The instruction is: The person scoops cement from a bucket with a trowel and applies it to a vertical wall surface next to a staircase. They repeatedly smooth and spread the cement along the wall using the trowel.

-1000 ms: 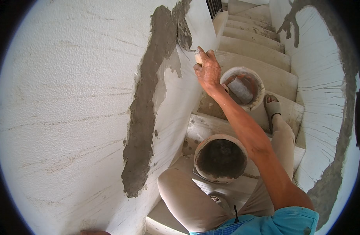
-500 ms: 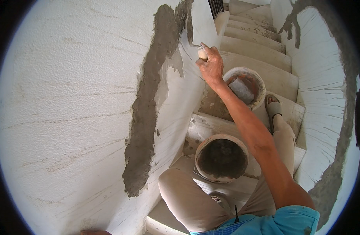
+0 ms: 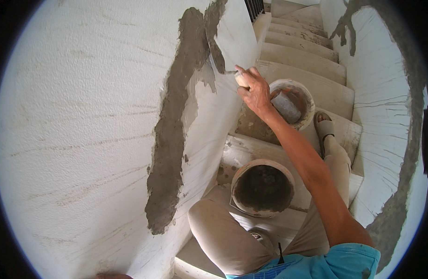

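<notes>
My right hand (image 3: pixel 255 90) is closed around the pale wooden handle of a trowel (image 3: pixel 242 80). The trowel's narrow blade lies edge-on along the left wall, at the right side of a long strip of wet grey mortar (image 3: pixel 170 135). A thin smear of mortar (image 3: pixel 205 78) sits just below the blade. At the bottom left edge only a sliver of my left hand (image 3: pixel 112 276) shows by the wall; its fingers cannot be made out.
Between my legs a bucket (image 3: pixel 237 204) with dark grey contents stands on a step. Beyond it, another bucket (image 3: pixel 311 100) holds a grey block. Stairs (image 3: pixel 302 51) climb away past a black railing (image 3: pixel 255 8). The right wall (image 3: pixel 379 83) carries more grey mortar.
My right hand has moved down and slightly right with the trowel. Its blade has slid lower along the mortar's right edge. The buckets and my legs stay in place.
</notes>
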Available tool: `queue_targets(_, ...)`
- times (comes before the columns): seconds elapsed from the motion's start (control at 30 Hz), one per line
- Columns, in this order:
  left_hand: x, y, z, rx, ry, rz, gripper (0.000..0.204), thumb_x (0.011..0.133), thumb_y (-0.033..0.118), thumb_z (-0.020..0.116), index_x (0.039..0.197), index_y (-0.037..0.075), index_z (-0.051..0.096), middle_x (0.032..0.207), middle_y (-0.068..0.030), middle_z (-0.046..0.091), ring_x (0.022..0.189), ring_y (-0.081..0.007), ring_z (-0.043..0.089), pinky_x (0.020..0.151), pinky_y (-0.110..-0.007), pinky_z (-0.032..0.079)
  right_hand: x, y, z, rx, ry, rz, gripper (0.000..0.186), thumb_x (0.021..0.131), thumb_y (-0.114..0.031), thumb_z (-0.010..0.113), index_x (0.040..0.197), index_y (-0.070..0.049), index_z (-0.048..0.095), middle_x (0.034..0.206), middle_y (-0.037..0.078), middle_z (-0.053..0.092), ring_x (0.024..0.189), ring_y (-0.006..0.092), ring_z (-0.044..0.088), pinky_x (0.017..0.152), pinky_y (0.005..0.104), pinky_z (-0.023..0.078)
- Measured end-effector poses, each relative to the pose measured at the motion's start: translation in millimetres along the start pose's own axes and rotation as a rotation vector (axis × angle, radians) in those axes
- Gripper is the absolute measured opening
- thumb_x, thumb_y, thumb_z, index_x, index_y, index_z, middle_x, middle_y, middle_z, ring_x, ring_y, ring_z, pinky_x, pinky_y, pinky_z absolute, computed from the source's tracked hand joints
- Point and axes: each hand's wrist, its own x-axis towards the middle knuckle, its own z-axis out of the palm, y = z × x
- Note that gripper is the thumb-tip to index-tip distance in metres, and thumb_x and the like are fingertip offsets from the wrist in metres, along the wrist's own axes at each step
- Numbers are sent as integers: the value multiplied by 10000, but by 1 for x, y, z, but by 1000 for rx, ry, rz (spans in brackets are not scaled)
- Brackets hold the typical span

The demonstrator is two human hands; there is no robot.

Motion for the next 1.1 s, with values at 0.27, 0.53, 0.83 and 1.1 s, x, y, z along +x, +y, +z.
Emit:
queue_targets(0.27,2,6,3,-54,43,120,622,1024,440,444,1444,-19,446,1561,-274,304,1461,-455,242,1152,-645,198,38,11,7,-100,145,30,564,708,-36,621,1272,-58,626,935,142,545,831,317,594,781,420,511)
queue_targets(0.53,1,3,5,-41,60,126,621,1018,443,454,1441,-11,454,1561,-263,313,1460,-456,244,1148,-652,203,31,1,17,-172,103,8,578,716,-26,647,1291,-70,608,968,134,544,852,315,610,779,420,527)
queue_targets(0.83,4,9,0,-40,32,148,628,1019,420,454,1455,-30,420,1563,-283,289,1461,-456,239,1153,-648,194,25,2,-4,-130,122,2,567,710,-10,636,1276,-55,621,941,140,536,835,322,601,758,427,516)
queue_targets(1.1,-2,-2,3,2,4,74,622,1027,427,434,1460,-19,420,1571,-281,276,1463,-456,236,1142,-645,204,28,3,6,-85,56,-18,596,704,6,634,1293,-90,623,938,120,524,821,303,595,760,421,521)
